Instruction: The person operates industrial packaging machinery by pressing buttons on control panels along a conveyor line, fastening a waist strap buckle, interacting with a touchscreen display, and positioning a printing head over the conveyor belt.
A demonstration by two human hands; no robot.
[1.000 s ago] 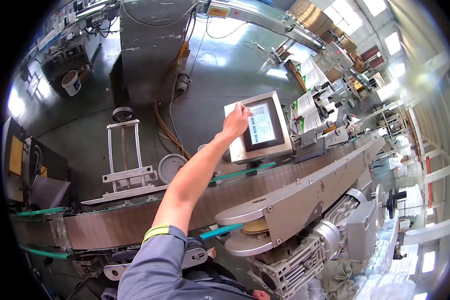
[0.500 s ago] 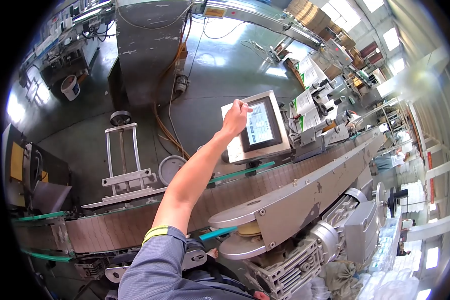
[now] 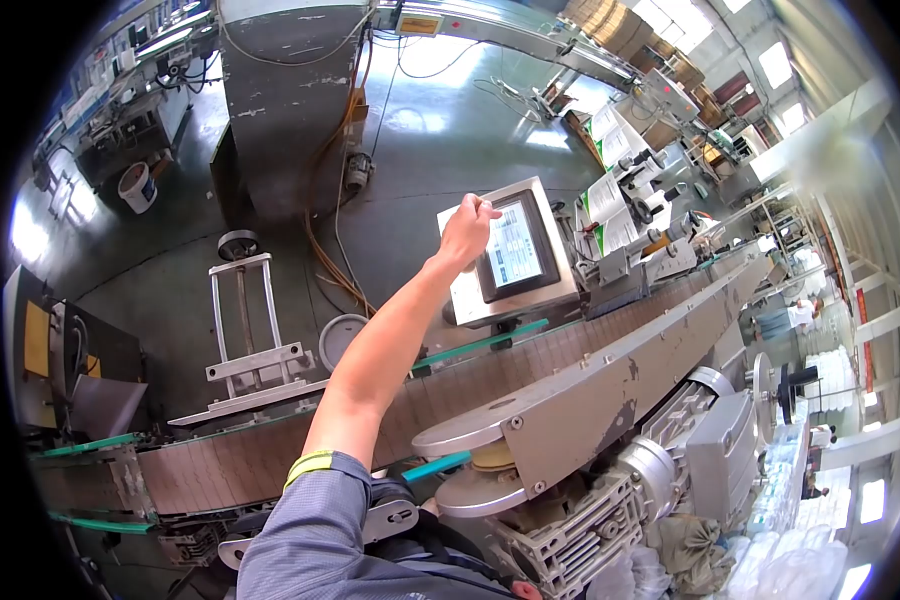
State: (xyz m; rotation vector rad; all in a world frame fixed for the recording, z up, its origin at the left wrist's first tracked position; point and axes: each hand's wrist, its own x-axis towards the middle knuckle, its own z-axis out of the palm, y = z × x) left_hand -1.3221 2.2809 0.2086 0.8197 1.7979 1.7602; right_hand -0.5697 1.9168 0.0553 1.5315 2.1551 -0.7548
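Floor (image 3: 450, 150): dark, glossy, stretched beyond conveyor (image 3: 270, 460)
Touch panel (image 3: 515, 250): stood along conveyor's far edge
Left hand (image 3: 463, 235): beyond conveyor, at panel; fingers released, half-curled, one pointing, contact unclear
Right hand (image 3: 525, 591): near side of conveyor, cropped, finger state couldn't be told

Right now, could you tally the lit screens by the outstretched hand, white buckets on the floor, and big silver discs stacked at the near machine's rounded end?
Lit screen by the left hand: 1
White bucket: 1
Silver discs: 2
Total: 4
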